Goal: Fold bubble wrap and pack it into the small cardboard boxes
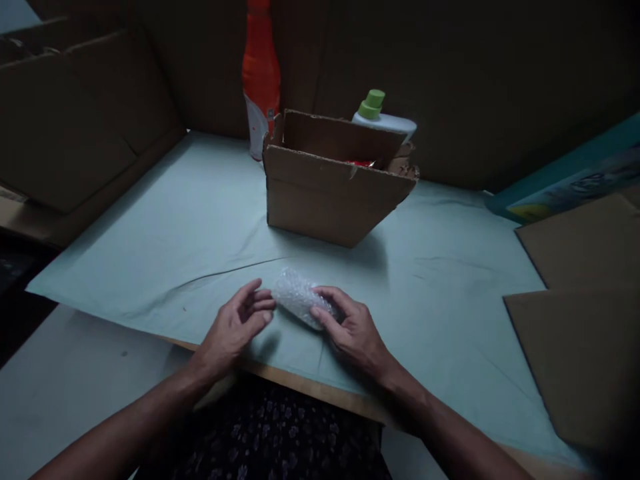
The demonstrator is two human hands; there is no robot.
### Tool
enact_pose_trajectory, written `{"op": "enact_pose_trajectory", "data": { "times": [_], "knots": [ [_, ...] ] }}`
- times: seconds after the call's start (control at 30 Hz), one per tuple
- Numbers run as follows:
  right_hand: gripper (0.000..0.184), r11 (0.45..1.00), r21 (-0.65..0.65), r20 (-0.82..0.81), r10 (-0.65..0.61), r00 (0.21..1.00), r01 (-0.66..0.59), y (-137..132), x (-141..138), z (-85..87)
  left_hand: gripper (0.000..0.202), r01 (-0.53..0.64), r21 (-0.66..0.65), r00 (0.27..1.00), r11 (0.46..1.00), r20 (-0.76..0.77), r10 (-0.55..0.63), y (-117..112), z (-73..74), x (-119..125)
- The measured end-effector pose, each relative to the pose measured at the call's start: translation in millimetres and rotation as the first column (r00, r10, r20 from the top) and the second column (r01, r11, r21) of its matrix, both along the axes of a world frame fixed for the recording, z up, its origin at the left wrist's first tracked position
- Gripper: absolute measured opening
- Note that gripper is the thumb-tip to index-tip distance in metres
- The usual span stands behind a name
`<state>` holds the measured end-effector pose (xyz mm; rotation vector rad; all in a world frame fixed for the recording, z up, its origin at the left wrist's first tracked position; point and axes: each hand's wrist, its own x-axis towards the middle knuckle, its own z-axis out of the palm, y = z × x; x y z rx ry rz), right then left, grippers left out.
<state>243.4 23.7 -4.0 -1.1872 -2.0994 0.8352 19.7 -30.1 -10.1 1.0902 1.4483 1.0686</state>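
Note:
A small bundle of clear bubble wrap lies near the front of the cloth-covered table, tilted down to the right. What is inside it, if anything, cannot be made out. My right hand grips its right end between thumb and fingers. Just left of the bundle, my left hand is held with loosely curled fingers apart, its fingertips close to the wrap and nothing in it. Behind the bundle stands an open cardboard box, with a bit of something red showing inside.
An orange bottle and a white bottle with a green cap stand behind the box. A larger carton is at the left. Cardboard flaps and a teal package border the right side of the pale green cloth.

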Motion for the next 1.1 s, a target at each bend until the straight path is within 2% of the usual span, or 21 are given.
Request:
{"op": "enact_pose_trajectory", "data": {
  "times": [0.07, 0.13, 0.2, 0.27, 0.33, 0.37, 0.43, 0.5, 0.57, 0.67, 0.73, 0.8, 0.87, 0.9, 0.97, 1.0, 1.03, 1.07, 1.1],
  "knots": [
    [0.023, 0.986, -0.162, -0.073, 0.019, 0.997, -0.031, -3.4, -1.3, 4.8, 0.067, 0.045, -0.060, 0.983, 0.997, 0.179, -0.034, -3.5, 2.7, 7.5],
    [0.021, 0.980, -0.179, -0.093, 0.072, 0.993, -0.088, -6.3, 0.5, 8.9, 0.071, 0.084, -0.076, 0.975, 0.994, 0.213, -0.067, -1.8, 6.2, 15.6],
    [0.026, 0.993, -0.084, -0.064, 0.080, 0.995, -0.085, -5.7, 7.1, 12.2, 0.071, 0.093, -0.069, 0.989, 0.993, 0.122, -0.084, 1.2, 10.1, 21.8],
    [0.047, 0.997, -0.034, -0.038, 0.072, 0.997, -0.073, -2.5, 16.5, 16.0, 0.069, 0.113, 0.001, 0.993, 0.994, -0.032, -0.113, 1.9, 12.4, 26.7],
    [0.072, 0.988, -0.094, -0.042, 0.115, 0.992, -0.119, 0.7, 24.7, 20.6, 0.068, 0.200, 0.117, 0.970, 0.973, -0.163, -0.180, 0.2, 11.5, 31.5],
    [0.074, 0.979, -0.128, -0.046, 0.152, 0.987, -0.157, 1.8, 27.3, 23.0, 0.068, 0.259, 0.166, 0.952, 0.952, -0.211, -0.222, -0.8, 10.2, 33.8],
    [0.053, 0.963, -0.149, -0.037, 0.223, 0.974, -0.226, 3.5, 29.7, 27.1, 0.070, 0.370, 0.224, 0.910, 0.902, -0.284, -0.303, -0.8, 8.7, 37.5],
    [0.024, 0.965, -0.115, -0.003, 0.237, 0.971, -0.236, 6.5, 30.9, 30.3, 0.073, 0.426, 0.294, 0.878, 0.856, -0.363, -0.312, 5.4, 12.8, 38.1],
    [0.012, 0.975, -0.092, 0.037, 0.206, 0.978, -0.202, 12.3, 34.1, 34.7, 0.073, 0.435, 0.407, 0.854, 0.803, -0.470, -0.224, 21.2, 25.6, 35.3],
    [0.009, 0.974, -0.137, 0.096, 0.194, 0.976, -0.180, 25.2, 43.4, 50.6, 0.070, 0.399, 0.608, 0.791, 0.686, -0.607, 0.079, 65.6, 57.1, 27.8],
    [0.008, 0.958, -0.171, 0.084, 0.245, 0.966, -0.228, 34.0, 51.3, 70.6, 0.068, 0.383, 0.692, 0.707, 0.612, -0.646, 0.288, 103.6, 77.6, 23.5],
    [0.010, 0.969, -0.089, 0.026, 0.232, 0.972, -0.229, 42.6, 60.2, 96.6, 0.063, 0.385, 0.714, 0.609, 0.585, -0.672, 0.420, 138.5, 90.6, 20.9],
    [0.017, 0.989, 0.125, -0.068, 0.081, 0.994, -0.072, 53.2, 69.8, 125.2, 0.047, 0.398, 0.711, 0.540, 0.580, -0.693, 0.479, 161.7, 93.9, 19.8],
    [0.021, 0.968, 0.245, -0.129, -0.022, 0.991, 0.053, 60.2, 74.4, 139.3, 0.037, 0.410, 0.710, 0.524, 0.572, -0.697, 0.490, 167.6, 92.2, 19.5],
    [0.026, 0.859, 0.438, -0.218, -0.182, 0.959, 0.263, 79.8, 81.9, 165.5, 0.023, 0.442, 0.716, 0.526, 0.541, -0.695, 0.490, 169.3, 84.4, 18.9],
    [0.024, 0.810, 0.504, -0.209, -0.223, 0.952, 0.300, 92.4, 84.1, 176.8, 0.022, 0.456, 0.718, 0.537, 0.526, -0.693, 0.481, 166.6, 79.7, 18.4],
    [0.021, 0.785, 0.551, -0.152, -0.237, 0.959, 0.282, 106.6, 84.9, 186.5, 0.022, 0.467, 0.718, 0.549, 0.516, -0.693, 0.467, 162.9, 75.4, 17.7],
    [0.019, 0.791, 0.573, -0.050, -0.228, 0.972, 0.215, 121.9, 84.2, 194.2, 0.022, 0.475, 0.717, 0.561, 0.511, -0.694, 0.452, 159.1, 71.8, 16.8],
    [0.019, 0.824, 0.555, 0.087, -0.195, 0.977, 0.115, 137.5, 81.6, 199.5, 0.023, 0.480, 0.716, 0.571, 0.508, -0.694, 0.439, 155.8, 69.3, 16.0]
  ]
}}
